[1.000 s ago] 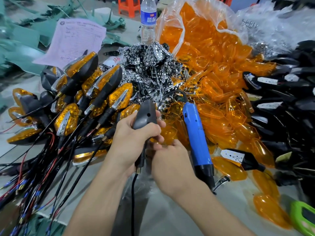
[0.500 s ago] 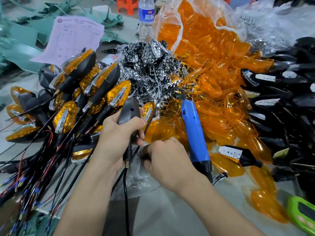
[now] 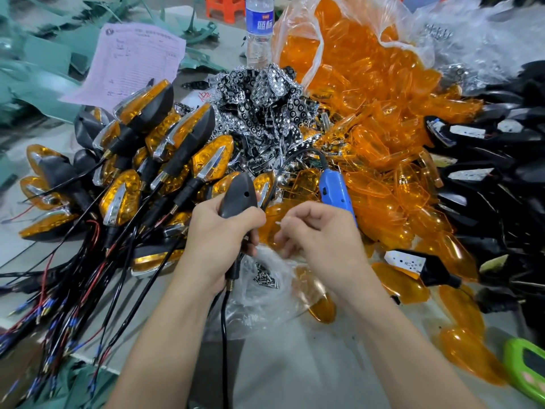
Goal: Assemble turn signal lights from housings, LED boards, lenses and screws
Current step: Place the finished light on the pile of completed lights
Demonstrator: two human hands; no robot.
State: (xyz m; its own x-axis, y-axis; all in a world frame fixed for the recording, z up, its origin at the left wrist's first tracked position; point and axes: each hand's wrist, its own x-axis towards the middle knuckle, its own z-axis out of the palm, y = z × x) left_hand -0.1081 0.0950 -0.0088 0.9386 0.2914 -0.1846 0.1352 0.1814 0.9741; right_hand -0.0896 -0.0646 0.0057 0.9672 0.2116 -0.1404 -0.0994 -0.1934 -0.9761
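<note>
A left hand clamps a black plastic turn-signal housing over a clear bag of small screws toward the grey worktop's front edge, while the right hand's fingers curl together, any screw between them unseen and easily fumbled into the clutter.

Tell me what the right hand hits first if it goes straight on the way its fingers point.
The right hand points left, so it would likely first meet the left hand, which grips the black housing. Depth is unclear from one view.
</note>
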